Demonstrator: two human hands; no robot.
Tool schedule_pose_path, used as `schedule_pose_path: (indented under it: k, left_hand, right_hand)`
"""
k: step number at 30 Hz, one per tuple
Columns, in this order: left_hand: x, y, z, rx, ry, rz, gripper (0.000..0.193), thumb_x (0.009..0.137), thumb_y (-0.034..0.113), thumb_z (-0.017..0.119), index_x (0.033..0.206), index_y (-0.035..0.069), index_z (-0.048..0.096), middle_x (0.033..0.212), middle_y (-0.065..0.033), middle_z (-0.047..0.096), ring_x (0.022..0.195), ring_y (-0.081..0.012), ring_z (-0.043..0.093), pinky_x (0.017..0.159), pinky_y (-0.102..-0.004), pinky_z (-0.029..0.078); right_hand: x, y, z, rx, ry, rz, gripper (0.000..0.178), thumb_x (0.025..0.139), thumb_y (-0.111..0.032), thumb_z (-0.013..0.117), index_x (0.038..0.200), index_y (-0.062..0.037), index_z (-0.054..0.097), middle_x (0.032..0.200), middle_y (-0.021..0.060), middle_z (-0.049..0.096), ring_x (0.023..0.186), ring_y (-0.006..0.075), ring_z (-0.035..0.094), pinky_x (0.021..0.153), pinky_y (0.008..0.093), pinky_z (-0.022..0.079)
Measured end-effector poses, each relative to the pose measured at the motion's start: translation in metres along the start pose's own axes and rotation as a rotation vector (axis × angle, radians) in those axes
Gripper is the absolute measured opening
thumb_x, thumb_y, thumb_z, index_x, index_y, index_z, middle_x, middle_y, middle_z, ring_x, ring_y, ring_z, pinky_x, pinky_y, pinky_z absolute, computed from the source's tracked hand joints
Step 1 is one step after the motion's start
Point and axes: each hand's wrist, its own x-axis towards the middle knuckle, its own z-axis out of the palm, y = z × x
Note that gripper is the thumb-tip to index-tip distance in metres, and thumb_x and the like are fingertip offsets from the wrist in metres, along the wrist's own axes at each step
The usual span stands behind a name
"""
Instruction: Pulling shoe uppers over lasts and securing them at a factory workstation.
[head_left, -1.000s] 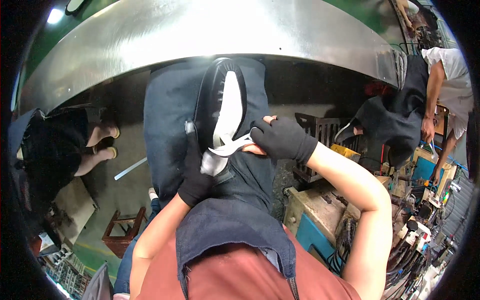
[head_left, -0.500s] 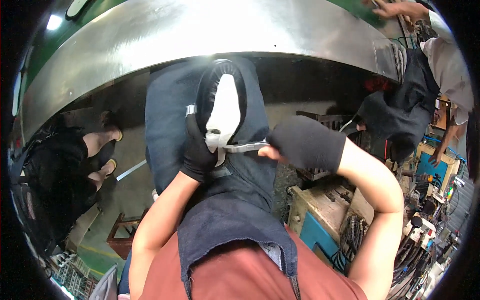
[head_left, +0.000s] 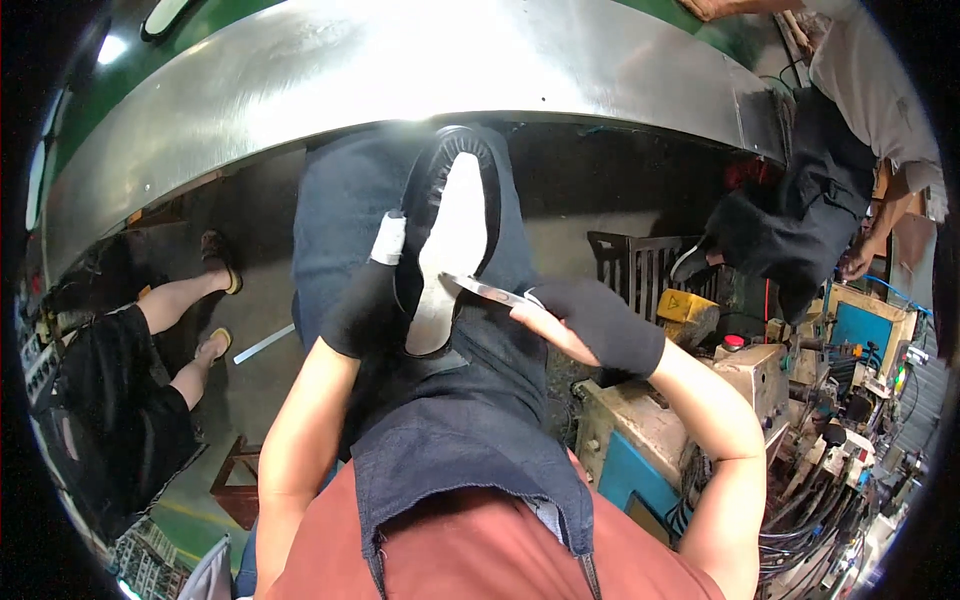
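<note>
A black shoe upper (head_left: 493,205) lies sole side up across my lap, its pleated toe end pointing away from me. A long white insole (head_left: 452,225) covers its underside. My left hand (head_left: 375,290), in a dark fingerless covering with white wrapping on a digit, is closed round the shoe's left side. My right hand (head_left: 590,322), in a similar black covering, grips a slim silver metal tool (head_left: 485,290). The tool's tip meets the insole near its narrow middle; its exact kind is unclear.
A shiny metal bench (head_left: 420,70) curves across the front above my knees. Machinery with a blue panel (head_left: 640,470) and a yellow block (head_left: 688,308) stand at my right. Another person's dark apron (head_left: 815,200) is at far right; another person's legs (head_left: 185,300) are left.
My right hand has shifted the tool from the heel end to the insole's middle. The heel end of the insole now shows uncovered and smooth. The person at right has moved.
</note>
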Motion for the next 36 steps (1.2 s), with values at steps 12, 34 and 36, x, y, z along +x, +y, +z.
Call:
schedule_pose_path:
  k: [12,34,36]
  left_hand:
    - [0.029,-0.047,0.002,0.708,0.501,0.781,0.050,0.106,0.031,0.048,0.141,-0.006,0.047,0.135,-0.0242,0.057,0.127,-0.0313,0.056,0.105,-0.0391,0.043]
    - [0.012,-0.024,-0.026,0.614,0.110,0.340,0.059,0.106,0.032,0.049,0.150,-0.004,0.032,0.142,-0.0205,0.051,0.132,-0.0292,0.049,0.112,-0.0370,0.037]
    - [0.020,-0.025,-0.018,0.709,0.248,0.269,0.053,0.109,0.033,0.038,0.146,-0.005,0.036,0.135,-0.0236,0.056,0.127,-0.0303,0.054,0.109,-0.0377,0.041]
  right_hand:
    - [0.031,0.024,0.020,-0.373,0.268,-0.199,0.035,0.096,-0.040,0.063,0.089,-0.0058,0.062,0.085,0.0176,0.064,0.077,0.0383,0.065,0.065,0.0454,0.051]
    - [-0.002,-0.003,-0.005,0.155,0.075,0.033,0.043,0.103,-0.042,0.053,0.091,-0.0014,0.065,0.082,0.0235,0.065,0.074,0.0412,0.064,0.067,0.0431,0.048]
    - [-0.001,-0.009,-0.004,0.113,0.044,0.097,0.042,0.103,-0.040,0.053,0.093,-0.0014,0.066,0.084,0.0250,0.065,0.076,0.0434,0.063,0.066,0.0453,0.048]
